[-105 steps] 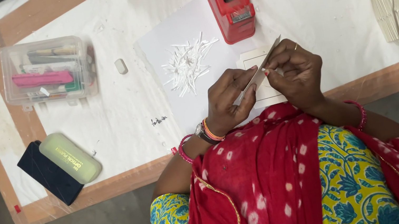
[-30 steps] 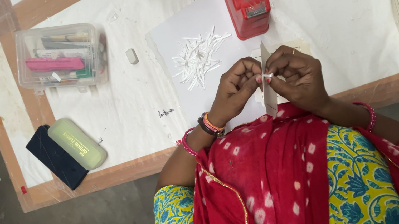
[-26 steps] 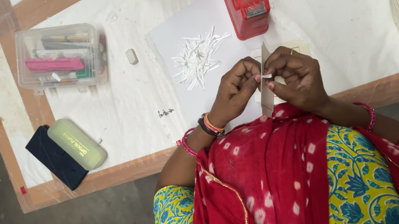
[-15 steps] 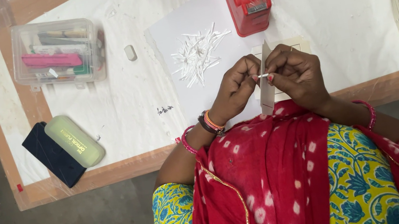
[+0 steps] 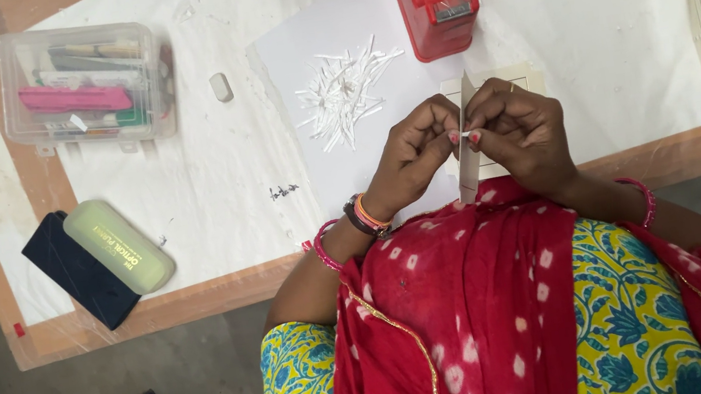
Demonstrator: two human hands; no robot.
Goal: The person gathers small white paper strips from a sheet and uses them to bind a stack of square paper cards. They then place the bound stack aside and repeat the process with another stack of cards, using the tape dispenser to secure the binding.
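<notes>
Raised from a slant to stand upright, the narrow card strip runs top to bottom between both hands. Head view: left hand and right hand pinch it at mid-length, equally near, above the worktop.

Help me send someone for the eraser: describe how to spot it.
Start at the clear plastic box on the table's left part. Just right of it, before the white sheet, lies the eraser: a small, pale, rounded block, alone on the tabletop.
</notes>
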